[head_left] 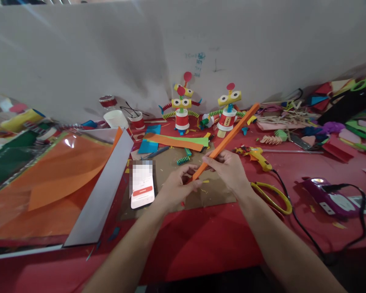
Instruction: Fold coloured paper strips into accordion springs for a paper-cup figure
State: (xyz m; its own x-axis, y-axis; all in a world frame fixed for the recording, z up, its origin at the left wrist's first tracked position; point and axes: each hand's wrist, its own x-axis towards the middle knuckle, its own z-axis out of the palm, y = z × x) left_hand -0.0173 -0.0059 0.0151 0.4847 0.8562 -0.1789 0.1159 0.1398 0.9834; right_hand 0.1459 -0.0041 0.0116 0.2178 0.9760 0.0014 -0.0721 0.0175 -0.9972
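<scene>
A long, narrow orange paper strip (232,138) slants up to the right between my hands, above a brown cardboard sheet (219,197). My left hand (179,183) pinches its lower end. Farther up, my right hand (227,169) grips it between thumb and fingers. Just beyond the hands lies a green-and-black folded paper spring (183,160). Behind that, a wider orange strip (177,141) rests with a light green strip (203,141) over blue paper (149,142). A lit phone (142,195) lies beside my left hand.
Paper-cup robot figures (182,120) stand by the wall. At right are a yellow glue gun (259,156), yellow-handled scissors (274,197) and a purple corded device (329,197). Orange sheets in plastic (70,162) cover the left. A white cup (116,119) stands at the back.
</scene>
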